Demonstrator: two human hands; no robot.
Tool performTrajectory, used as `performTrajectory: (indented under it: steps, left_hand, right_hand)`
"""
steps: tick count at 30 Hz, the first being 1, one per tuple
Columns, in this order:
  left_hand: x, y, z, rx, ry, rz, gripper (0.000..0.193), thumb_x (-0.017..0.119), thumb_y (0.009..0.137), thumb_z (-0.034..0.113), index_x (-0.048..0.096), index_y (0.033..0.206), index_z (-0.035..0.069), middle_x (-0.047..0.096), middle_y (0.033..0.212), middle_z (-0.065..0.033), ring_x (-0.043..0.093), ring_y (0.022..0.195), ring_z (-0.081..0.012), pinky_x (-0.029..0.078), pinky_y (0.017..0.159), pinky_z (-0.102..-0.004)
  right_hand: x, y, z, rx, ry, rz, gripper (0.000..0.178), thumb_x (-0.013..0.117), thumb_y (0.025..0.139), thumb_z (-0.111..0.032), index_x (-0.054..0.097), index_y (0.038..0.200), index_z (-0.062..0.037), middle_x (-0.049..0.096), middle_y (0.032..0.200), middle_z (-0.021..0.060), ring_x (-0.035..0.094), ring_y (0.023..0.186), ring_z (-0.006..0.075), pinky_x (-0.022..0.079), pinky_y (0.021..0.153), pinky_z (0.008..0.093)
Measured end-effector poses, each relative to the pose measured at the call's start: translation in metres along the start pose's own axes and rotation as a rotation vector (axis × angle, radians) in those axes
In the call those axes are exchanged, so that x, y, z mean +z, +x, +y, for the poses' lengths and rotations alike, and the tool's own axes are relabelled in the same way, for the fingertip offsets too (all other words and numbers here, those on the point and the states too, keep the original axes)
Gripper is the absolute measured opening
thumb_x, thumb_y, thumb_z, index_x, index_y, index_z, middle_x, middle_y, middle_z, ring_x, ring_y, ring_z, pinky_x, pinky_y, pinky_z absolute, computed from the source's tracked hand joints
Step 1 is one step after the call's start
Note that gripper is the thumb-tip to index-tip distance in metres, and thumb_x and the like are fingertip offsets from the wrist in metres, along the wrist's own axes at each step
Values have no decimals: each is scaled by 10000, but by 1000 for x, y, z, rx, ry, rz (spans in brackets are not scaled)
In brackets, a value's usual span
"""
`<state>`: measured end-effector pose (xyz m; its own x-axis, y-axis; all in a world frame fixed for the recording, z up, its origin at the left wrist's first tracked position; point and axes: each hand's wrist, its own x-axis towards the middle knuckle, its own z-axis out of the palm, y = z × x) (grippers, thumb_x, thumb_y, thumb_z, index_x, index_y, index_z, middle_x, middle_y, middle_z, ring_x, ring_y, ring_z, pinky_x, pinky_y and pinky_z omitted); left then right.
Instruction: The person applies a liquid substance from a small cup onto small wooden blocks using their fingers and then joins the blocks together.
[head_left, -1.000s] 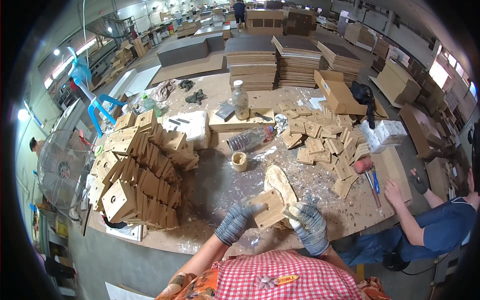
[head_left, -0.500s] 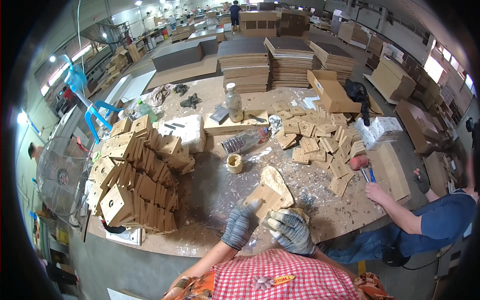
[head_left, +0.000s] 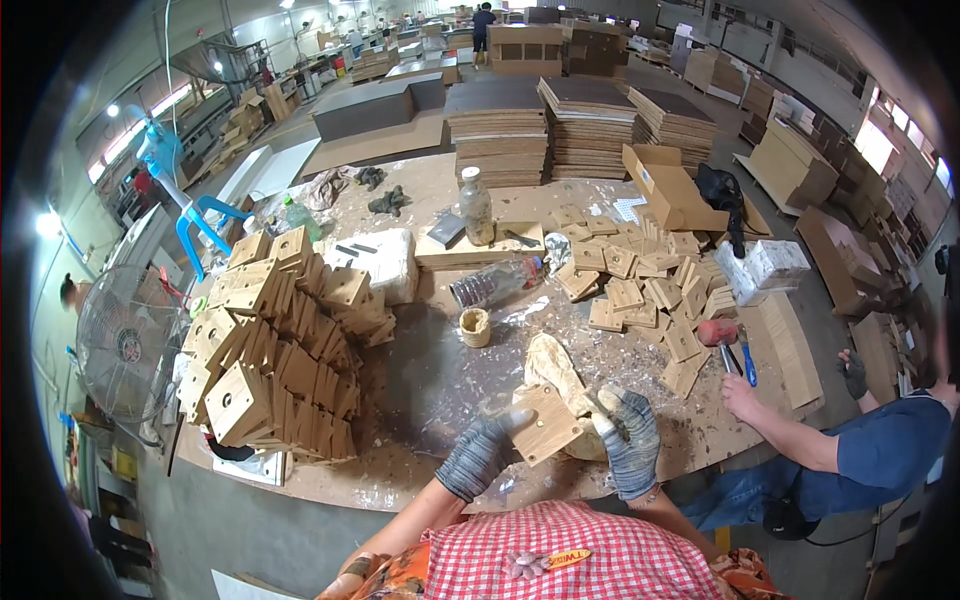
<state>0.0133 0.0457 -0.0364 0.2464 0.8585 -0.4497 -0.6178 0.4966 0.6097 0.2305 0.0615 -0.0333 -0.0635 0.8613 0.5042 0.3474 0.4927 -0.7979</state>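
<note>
checked apron: nearest, in front of the desk.
left grip: knitted grey glove, closed on the drilled wooden plate, thumb over its left side.
right grip: matching glove, fingers bent beside the plate's right side; whether anything is pinched there, i cannot tell.
plate's place: between the gloves, above the near part of the desk.
just changed: half a second ago the right glove was folded across the plate's lower right; it has since drawn off to the right, so the left glove seems to carry the plate and its broad face lies open.
plate's pointing: face up to the camera, turned like a diamond, one corner away from the wearer, one toward; nearly square in view, so no long axis can be told.
cream-coated slab: just beyond the plate, long axis running away and slightly left.
co-worker: at the right, an arm now out to the red-headed mallet.
crusted tan cup: upright, farther in.
plate stacks: left; loose plate heap: right.
panel piles: beyond the desk.
</note>
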Motion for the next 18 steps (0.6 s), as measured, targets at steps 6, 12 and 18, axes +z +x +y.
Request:
performTrajectory:
  steps: [6, 12, 18]
  left_hand:
    - [0, -8, 6, -52, 111, 107, 501, 730, 789, 218, 548, 1198, -8, 640, 1057, -93, 631, 922, -183, 535, 794, -306]
    - [0, -9, 8, -198, 146, -43, 506, 709, 800, 147, 509, 1240, -5, 634, 1093, -90, 629, 948, -179, 542, 798, -287]
    - [-2, -5, 2, -7, 31, 3, 464, 699, 814, 154, 524, 1210, -13, 635, 1097, -90, 633, 943, -187, 522, 837, -280]
  right_hand:
    - [7, -6, -4, -15, 166, -49, 301, 669, 806, -101, 638, 1099, -40, 606, 1109, 93, 546, 1055, 240, 428, 938, 353]
    - [5, -1, 2, -10, 47, -138, 288, 663, 816, -76, 634, 1098, -31, 613, 1123, 107, 549, 1076, 249, 428, 951, 343]
    - [5, -2, -8, -31, 33, -62, 303, 686, 806, -79, 632, 1100, -33, 610, 1131, 110, 558, 1076, 247, 431, 958, 358]
